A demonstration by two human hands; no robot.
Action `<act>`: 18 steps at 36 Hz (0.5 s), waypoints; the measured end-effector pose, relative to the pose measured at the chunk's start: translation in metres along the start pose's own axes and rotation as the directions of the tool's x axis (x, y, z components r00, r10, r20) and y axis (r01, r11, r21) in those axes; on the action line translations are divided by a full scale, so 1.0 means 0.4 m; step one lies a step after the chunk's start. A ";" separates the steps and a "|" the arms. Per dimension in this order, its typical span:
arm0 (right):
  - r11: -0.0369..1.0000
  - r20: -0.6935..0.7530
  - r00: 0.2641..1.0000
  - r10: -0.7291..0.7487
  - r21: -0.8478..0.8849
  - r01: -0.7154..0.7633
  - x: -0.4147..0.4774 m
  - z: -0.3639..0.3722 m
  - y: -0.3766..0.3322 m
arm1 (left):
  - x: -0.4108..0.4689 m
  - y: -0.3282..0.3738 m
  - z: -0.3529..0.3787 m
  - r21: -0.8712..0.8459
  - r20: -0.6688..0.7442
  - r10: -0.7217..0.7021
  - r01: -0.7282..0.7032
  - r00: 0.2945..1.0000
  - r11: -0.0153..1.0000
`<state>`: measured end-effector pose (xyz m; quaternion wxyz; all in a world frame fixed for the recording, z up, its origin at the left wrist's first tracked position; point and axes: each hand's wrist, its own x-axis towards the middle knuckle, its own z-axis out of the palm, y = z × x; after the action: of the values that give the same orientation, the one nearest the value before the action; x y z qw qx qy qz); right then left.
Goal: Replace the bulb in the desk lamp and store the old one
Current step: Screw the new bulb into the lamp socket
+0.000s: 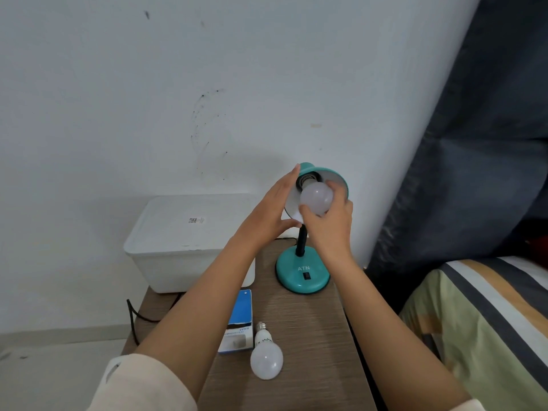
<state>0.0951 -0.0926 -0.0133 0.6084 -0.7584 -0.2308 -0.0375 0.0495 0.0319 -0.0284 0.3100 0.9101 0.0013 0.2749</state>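
A teal desk lamp (302,272) stands on a narrow wooden table (311,327), its shade (336,176) tilted towards me. A white bulb (316,197) sits at the socket inside the shade. My right hand (329,223) grips that bulb with thumb and fingers around it. My left hand (272,209) holds the left edge of the shade, fingers along its rim. A second white bulb (266,355) lies on its side on the table near me, screw base pointing away. Beside it lies a blue and white bulb box (238,321).
A white lidded plastic bin (184,241) stands at the table's far left against the white wall. A black cord (133,318) hangs off the table's left edge. A bed with striped bedding (486,321) lies to the right, and a dark curtain (480,143) hangs behind it.
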 end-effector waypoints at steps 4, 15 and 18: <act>0.992 0.005 0.998 -0.060 -0.111 0.060 -0.004 0.004 0.009 | -0.003 0.004 0.001 -0.026 -0.014 -0.016 0.015 1.000 1.000; 0.961 -0.004 0.986 -0.164 -0.228 0.159 0.007 0.003 0.009 | -0.007 0.012 0.000 -0.029 -0.023 -0.030 0.030 0.999 0.999; 0.978 -0.025 0.995 -0.096 -0.189 0.089 0.015 0.004 0.000 | -0.005 0.014 0.002 -0.019 -0.018 -0.032 0.031 0.999 0.999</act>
<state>0.1001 -0.0894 -0.0117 0.5355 -0.8002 -0.2509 -0.1002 0.0473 0.0268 -0.0267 0.3228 0.9045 0.0158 0.2783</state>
